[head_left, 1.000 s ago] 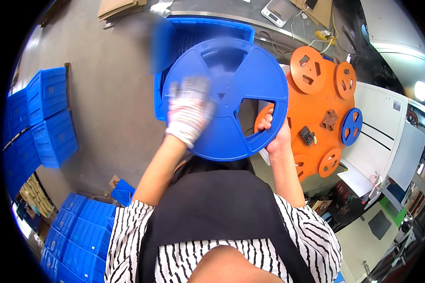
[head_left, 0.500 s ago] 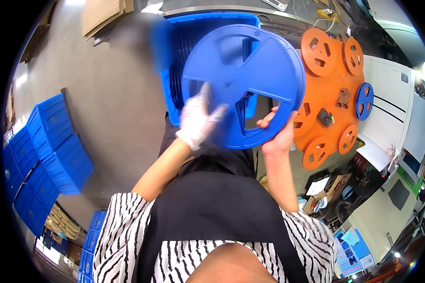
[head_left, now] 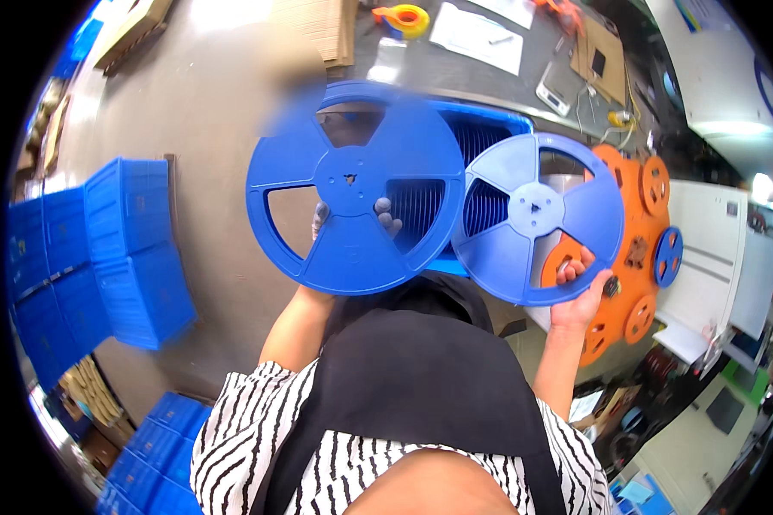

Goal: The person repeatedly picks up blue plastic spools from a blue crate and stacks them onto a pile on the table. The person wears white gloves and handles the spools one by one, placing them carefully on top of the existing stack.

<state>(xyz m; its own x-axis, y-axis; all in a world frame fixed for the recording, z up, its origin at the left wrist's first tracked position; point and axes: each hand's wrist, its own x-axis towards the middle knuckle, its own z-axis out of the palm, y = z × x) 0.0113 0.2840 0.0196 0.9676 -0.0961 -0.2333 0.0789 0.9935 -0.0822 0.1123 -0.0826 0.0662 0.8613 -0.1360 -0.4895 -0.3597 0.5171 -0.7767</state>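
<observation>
Two blue reel flanges, flat round discs with cut-out windows, are up in front of me side by side. My left hand [head_left: 386, 215], in a pale glove, is behind the left reel flange [head_left: 350, 253]; its fingertips show through two of the windows, and its palm is hidden. A paler right reel flange [head_left: 498, 243] is gripped at its lower right rim by my bare right hand [head_left: 577, 296], thumb on one side and fingers through a window. The discs' edges meet or overlap slightly. Behind them stands a blue bin [head_left: 489, 110] with upright discs [head_left: 416, 206] packed in a row.
An orange table [head_left: 624, 300] with orange flanges and one blue flange [head_left: 668, 257] is at the right. Along the far side runs a grey workbench [head_left: 455, 73] with papers, a tape dispenser [head_left: 401, 19] and a scale [head_left: 555, 86]. Blue crates [head_left: 137, 249] are stacked at left.
My left hand has gone from the face of the held disc to behind a separate flange, now to the left. My right hand and its disc have moved right. The view has shifted too.
</observation>
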